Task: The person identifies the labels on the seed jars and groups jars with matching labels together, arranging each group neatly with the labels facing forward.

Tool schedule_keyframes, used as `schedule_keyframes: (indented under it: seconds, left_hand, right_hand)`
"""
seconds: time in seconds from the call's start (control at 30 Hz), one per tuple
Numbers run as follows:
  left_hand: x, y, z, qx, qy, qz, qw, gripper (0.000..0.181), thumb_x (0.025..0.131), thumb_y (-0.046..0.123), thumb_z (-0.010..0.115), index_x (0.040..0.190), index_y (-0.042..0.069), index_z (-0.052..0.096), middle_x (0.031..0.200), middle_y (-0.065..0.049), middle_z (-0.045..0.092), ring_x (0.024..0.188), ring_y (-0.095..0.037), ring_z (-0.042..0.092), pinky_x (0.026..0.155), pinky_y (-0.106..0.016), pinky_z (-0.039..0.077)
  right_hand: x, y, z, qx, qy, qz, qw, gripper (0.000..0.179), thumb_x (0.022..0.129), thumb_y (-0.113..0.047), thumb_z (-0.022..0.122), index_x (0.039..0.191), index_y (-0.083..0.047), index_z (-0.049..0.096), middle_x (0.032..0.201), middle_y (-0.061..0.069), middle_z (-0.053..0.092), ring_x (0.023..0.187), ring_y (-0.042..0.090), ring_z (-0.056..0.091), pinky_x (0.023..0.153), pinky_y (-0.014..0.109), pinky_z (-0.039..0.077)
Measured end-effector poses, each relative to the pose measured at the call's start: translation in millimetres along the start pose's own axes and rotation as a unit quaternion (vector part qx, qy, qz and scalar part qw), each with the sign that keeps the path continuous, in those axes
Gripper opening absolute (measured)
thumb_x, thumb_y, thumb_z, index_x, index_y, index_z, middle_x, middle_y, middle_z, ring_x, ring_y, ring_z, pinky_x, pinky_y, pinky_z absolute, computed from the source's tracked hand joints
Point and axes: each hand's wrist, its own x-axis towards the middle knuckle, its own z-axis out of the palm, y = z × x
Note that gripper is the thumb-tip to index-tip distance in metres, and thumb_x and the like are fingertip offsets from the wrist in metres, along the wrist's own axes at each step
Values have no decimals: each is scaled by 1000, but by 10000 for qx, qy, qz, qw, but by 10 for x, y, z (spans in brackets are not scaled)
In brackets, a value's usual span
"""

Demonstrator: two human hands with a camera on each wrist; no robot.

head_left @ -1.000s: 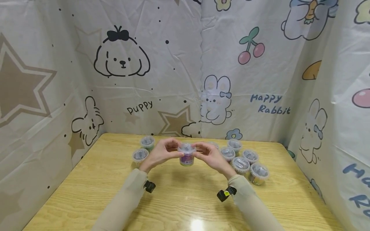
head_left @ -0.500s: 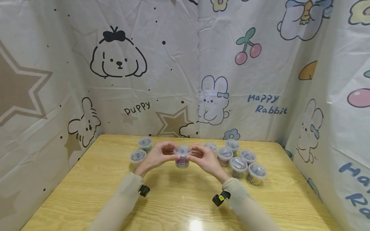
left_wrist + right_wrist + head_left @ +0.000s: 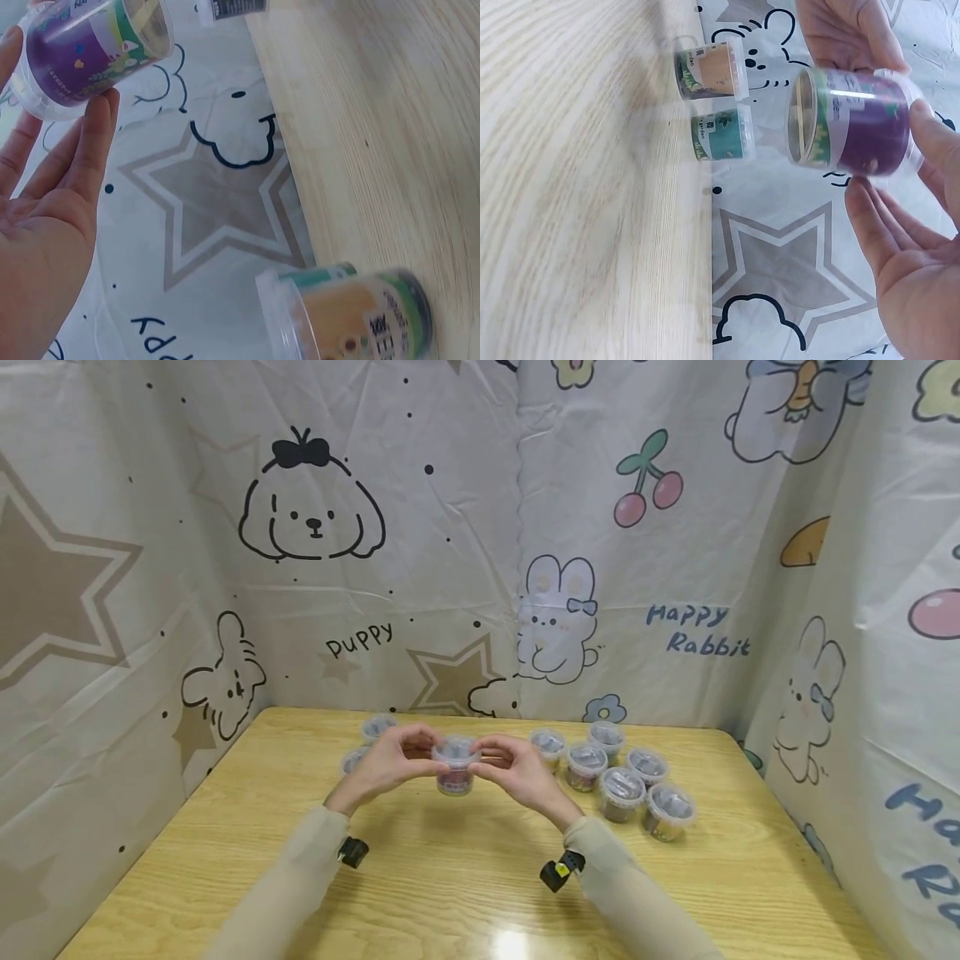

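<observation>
Here we pinch the purple tub (image 3: 455, 778) with left hand (image 3: 387, 762) and right hand (image 3: 520, 768); uneven pressure could drop it.

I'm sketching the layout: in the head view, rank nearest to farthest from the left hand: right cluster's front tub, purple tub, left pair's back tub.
1. Purple tub: held by the left hand.
2. Left pair's back tub: behind that hand.
3. Right cluster's front tub: far right, past the right hand.

pale cartoon-print cloth walls (image 3: 450, 577) | wood-grain table (image 3: 442, 885) | bright glare (image 3: 512, 943) on its surface
</observation>
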Motion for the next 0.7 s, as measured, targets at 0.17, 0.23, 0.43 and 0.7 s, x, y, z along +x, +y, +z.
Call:
schedule_keyframes:
  seconds: [0.17,0.23,0.43,0.7]
  left_hand:
    - [-64,-5,-117,-16,-68,-76,9999,35,80,27,82,106,11,66,108,-9,69,98,-22,68,82,-30,57]
    - [-94,-8,-162,26,-61,-138,9999,36,80,28,83,106,11,66,109,-10,68,99,-23,68,83,-30,56]
    - [-171,-61,-293,137,-51,-89,9999,35,79,26,83,106,10,66,111,-11,67,103,-24,67,89,-36,56]
    - [-340,-153,-489,234,-144,-370,9989,37,80,27,82,110,10,67,116,-13,66,105,-23,67,86,-28,56]
  right_hand:
    - [82,-31,52,-66,-238,-4,9997,32,90,-13,71,120,-3,66,129,18,62,117,34,63,92,31,55]
    - [86,-128,87,-135,-302,-52,9994,31,91,-9,70,120,0,65,128,20,62,116,35,63,92,30,55]
    - [90,-348,216,-199,-430,-57,9989,25,91,-8,69,114,2,66,127,20,63,115,37,64,91,30,55]
    - [253,-149,470,-367,-501,35,9981,21,89,-9,71,109,-3,68,121,15,67,110,32,67,87,29,57]
